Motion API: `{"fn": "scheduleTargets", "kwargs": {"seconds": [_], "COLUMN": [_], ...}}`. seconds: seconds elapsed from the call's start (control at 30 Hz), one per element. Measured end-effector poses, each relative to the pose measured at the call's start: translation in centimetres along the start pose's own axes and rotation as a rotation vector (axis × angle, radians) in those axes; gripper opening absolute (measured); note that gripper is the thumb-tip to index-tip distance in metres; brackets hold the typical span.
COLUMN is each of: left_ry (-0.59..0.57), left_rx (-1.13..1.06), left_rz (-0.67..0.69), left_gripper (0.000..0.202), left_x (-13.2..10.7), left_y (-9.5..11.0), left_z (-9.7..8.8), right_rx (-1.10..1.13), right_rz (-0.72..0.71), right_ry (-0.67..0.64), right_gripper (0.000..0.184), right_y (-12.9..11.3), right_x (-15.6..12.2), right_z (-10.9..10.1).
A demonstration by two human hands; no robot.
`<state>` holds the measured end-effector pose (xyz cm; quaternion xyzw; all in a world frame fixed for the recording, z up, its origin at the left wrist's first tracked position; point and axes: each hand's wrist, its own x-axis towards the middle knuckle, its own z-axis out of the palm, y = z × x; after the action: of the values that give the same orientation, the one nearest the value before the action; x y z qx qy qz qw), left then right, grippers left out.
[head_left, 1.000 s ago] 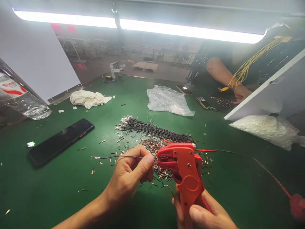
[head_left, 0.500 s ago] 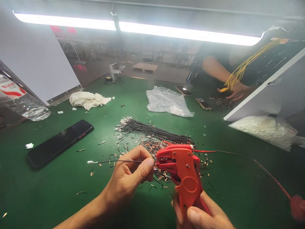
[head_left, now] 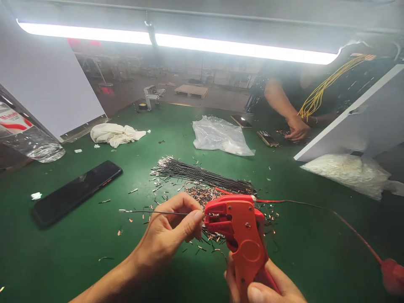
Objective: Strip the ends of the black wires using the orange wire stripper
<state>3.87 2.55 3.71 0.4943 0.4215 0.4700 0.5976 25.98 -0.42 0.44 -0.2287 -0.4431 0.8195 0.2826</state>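
Just left of the red stripping tool (head_left: pixel 241 235), my left hand (head_left: pixel 172 233) pinches a thin black wire (head_left: pixel 151 212) between thumb and forefinger, its near end fed into the tool's mouth and its far end, with a small metal tip, pointing away from the tool over the green table (head_left: pixel 63 256). My right hand (head_left: pixel 261 286) is wrapped around the tool's handles, below its head. I judge the trick now is keeping the wire straight and level with the tool's mouth, my pinch close to the tool so the strand can't buckle, then one even squeeze. Beyond the tool lies the bundle of black wires (head_left: pixel 202 173), and right against the tool's head a scatter of cut scraps (head_left: pixel 202 195), which I'd keep out of the mouth. A red cord (head_left: pixel 347 225) trails off from the tool's far side; it shouldn't tug my aim.
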Motion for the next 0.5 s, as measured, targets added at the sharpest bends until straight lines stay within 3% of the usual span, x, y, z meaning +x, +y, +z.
{"fn": "scheduleTargets", "kwargs": {"seconds": [0.13,0.33,0.5], "left_ry": [-0.018,0.007,-0.027], "left_rx": [-0.001,0.045,0.029], "left_rz": [0.015,0.053,0.066], "left_gripper": [0.023,0.018,0.019], "left_x": [-0.1,0.0,0.1], "left_y": [0.3,0.4,0.7], "left_z": [0.0,0.1,-0.1], "right_rx": [0.031,0.058,0.031], "right_rz": [0.089,-0.008,-0.017], "right_ry": [0.064,-0.017,-0.004], "right_gripper": [0.046,0.040,0.040], "right_y": [-0.5,0.1,0.7], "right_x": [-0.1,0.4,0.4], "right_z": [0.5,0.0,-0.4]}}
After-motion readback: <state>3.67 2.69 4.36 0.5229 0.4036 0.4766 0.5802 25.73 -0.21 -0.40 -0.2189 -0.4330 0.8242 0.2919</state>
